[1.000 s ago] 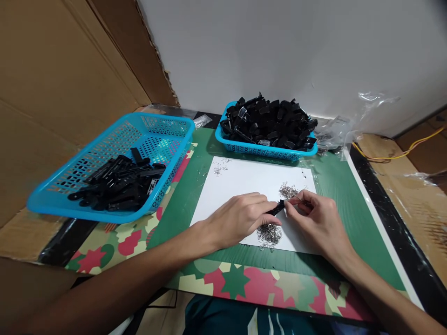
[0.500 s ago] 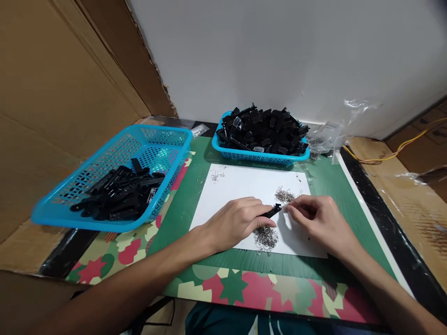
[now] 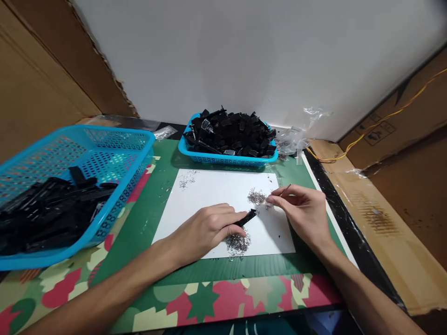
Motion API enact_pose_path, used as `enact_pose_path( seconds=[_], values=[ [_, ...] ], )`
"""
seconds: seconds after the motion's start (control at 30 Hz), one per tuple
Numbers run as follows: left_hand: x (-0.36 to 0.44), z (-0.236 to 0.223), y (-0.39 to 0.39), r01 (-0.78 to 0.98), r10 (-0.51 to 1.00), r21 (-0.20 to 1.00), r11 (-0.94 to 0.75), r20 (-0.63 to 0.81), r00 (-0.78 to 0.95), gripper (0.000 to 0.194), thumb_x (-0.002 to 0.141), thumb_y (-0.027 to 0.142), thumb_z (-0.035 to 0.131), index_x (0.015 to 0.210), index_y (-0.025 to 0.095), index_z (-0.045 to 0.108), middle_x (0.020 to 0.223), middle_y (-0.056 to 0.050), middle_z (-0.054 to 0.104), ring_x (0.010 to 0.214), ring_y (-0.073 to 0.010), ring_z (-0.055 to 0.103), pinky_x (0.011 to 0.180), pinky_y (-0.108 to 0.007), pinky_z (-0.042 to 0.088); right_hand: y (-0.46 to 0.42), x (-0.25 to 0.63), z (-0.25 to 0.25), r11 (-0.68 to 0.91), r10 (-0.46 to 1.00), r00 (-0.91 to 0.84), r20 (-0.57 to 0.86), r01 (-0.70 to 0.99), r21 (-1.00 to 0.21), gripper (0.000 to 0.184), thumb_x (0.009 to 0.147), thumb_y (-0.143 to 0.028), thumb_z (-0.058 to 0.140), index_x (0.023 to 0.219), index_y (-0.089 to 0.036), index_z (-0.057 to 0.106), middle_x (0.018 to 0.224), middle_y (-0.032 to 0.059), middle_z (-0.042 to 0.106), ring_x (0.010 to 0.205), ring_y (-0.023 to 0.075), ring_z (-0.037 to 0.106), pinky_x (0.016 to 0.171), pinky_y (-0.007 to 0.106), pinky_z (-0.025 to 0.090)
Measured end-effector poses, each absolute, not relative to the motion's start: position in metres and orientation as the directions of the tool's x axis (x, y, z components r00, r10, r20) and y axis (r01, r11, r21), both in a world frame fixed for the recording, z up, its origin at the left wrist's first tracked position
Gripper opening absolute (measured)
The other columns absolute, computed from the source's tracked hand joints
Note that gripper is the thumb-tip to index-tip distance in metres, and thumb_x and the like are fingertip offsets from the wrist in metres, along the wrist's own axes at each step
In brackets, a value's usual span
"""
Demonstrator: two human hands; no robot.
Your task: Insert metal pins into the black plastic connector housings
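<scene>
My left hand is closed around a small black plastic part, whose notched end sticks out past thumb and forefinger. Below that hand lies a pile of tiny silver metal springs or clips, partly covered by the fingers. My right hand pinches a slim metal tool; its exact kind is hard to make out. The right fingertips are beside a second, brownish pile of small wire pieces. Both hands are over a white sheet, a short gap between them.
A blue basket heaped with black plastic parts stands at the back. Another blue basket with longer black pieces is at left. Scattered wire bits lie on the sheet's far left. Plastic bags and a yellow cable are at right.
The view has turned right, so everything appears further left. My right hand has moved away from the black part, toward the brownish pile. My left hand keeps its hold.
</scene>
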State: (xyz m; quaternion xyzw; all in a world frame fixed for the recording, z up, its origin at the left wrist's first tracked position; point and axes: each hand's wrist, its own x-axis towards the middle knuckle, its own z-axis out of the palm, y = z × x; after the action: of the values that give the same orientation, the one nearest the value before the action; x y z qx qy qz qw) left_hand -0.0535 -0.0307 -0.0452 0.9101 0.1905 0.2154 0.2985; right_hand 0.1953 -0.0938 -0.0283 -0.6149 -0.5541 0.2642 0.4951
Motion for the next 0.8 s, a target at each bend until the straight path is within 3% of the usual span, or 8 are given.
enact_pose_path(
  seconds=[0.17, 0.5, 0.8],
  values=[
    [-0.053, -0.041, -0.032, 0.215, 0.442, 0.640, -0.738, 0.217, 0.870, 0.029, 0.105, 0.035, 0.057, 0.126, 0.020, 0.071, 0.082, -0.002, 0.068, 0.081, -0.0177, 0.064, 0.075, -0.027, 0.049, -0.093, 0.176, -0.036, 0.030, 0.973, 0.211, 0.089, 0.267, -0.963, 0.022, 0.082, -0.029, 0.084, 0.068, -0.018, 0.070, 0.081, 0.0067, 0.079, 0.070, 0.0184, 0.073, 0.063, 0.031, 0.056],
    [-0.052, -0.043, -0.035, 0.237, 0.474, 0.676, -0.698, 0.189, 0.860, 0.031, 0.107, 0.036, 0.055, 0.125, 0.019, 0.073, 0.083, -0.003, 0.070, 0.081, -0.0182, 0.064, 0.078, -0.028, 0.048, -0.095, 0.176, -0.044, 0.034, 0.967, 0.237, 0.098, 0.263, -0.964, 0.030, 0.079, -0.036, 0.086, 0.064, -0.018, 0.067, 0.078, 0.0060, 0.078, 0.066, 0.0185, 0.074, 0.060, 0.029, 0.056],
    [-0.050, -0.039, -0.035, 0.226, 0.530, 0.743, -0.630, 0.199, 0.824, 0.027, 0.105, 0.030, 0.058, 0.116, 0.018, 0.079, 0.084, -0.005, 0.074, 0.079, -0.0178, 0.064, 0.075, -0.028, 0.047, -0.097, 0.171, -0.043, 0.076, 0.964, 0.219, 0.152, 0.321, -0.944, 0.022, 0.080, -0.030, 0.084, 0.065, -0.018, 0.073, 0.076, 0.0058, 0.079, 0.067, 0.0174, 0.073, 0.060, 0.028, 0.056]
  ],
)
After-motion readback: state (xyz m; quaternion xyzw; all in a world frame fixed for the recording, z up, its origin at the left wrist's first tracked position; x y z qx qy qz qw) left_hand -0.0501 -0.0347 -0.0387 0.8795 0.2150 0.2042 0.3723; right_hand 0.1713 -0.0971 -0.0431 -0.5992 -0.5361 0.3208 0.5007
